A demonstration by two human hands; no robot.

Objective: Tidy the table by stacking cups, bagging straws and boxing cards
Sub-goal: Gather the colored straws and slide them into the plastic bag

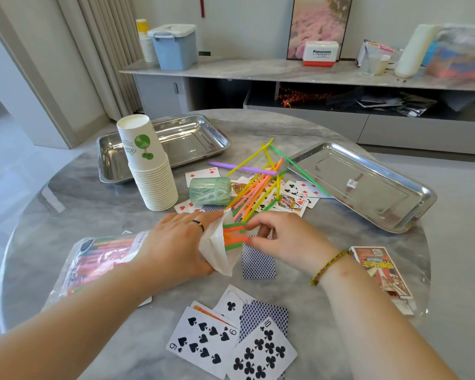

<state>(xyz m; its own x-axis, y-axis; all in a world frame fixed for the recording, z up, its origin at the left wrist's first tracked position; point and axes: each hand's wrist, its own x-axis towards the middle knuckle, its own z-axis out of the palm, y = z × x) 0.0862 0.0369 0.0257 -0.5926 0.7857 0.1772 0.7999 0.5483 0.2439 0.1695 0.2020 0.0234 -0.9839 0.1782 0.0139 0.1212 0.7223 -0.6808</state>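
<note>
Left hand: the left hand [176,242] lies over the neck of the crinkly clear plastic straw bag [99,261], its grip closed around the white mouth [217,250] so the opening stays spread and faces the other hand.
Right hand: the right hand [283,239] has its fingertips [254,233] pinched on the ends of a small bundle of green and orange plastic straws [235,235]; most of the bundle is already inside the bag, and only short ends show at the mouth.
Why so held: one hand steadies the limp film and the other feeds, since the bag would likely fold shut by itself.
Bag: thin, glossy, wrinkled film with print, lying flat on the bench and already full of orange, pink and green straws along its length.
Loose straws: a criss-crossed heap of slim, stiff yellow, orange, green and purple straws [261,185] rests well beyond the hands, across face-up cards.
Cups: a tall nested stack of white paper cups with a green tree print [148,165], upside down, stands partly over the edge of the left shiny steel tray [192,138]; I judge this part done.
Cards: flat, smooth playing cards [231,344] lie scattered near the body and under the straws; the red printed card box [381,270] lies at the right, beside the wrist.
Other: a pale green translucent cylinder [210,191] lies on its side beside the cups; a second steel tray [368,187] sits at the right.
Bench: round grey marbled bench [80,204], polished and reflective.
</note>
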